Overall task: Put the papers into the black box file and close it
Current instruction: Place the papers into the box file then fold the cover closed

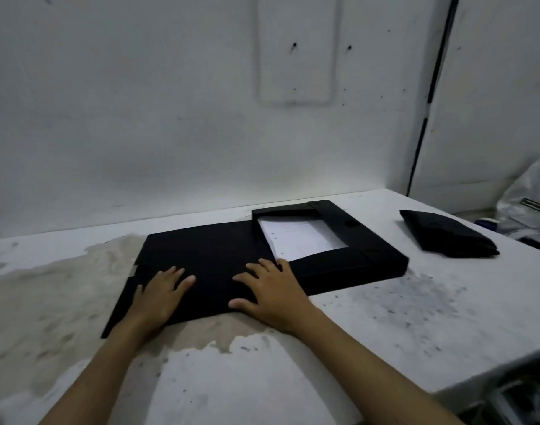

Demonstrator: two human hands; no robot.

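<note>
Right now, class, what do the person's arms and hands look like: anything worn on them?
Both forearms are bare: no sleeves show. The left hand and right hand wear no gloves, and no watch, bracelet or ring is visible. All fingers are uncovered.

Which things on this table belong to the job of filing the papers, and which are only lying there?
Belong to the job:
- black box file, open, its lid lying flat
- papers inside it
- left hand and right hand, both flat on the lid

Just lying about:
- folded black item on the right
- white bag at the table's far right edge
</note>
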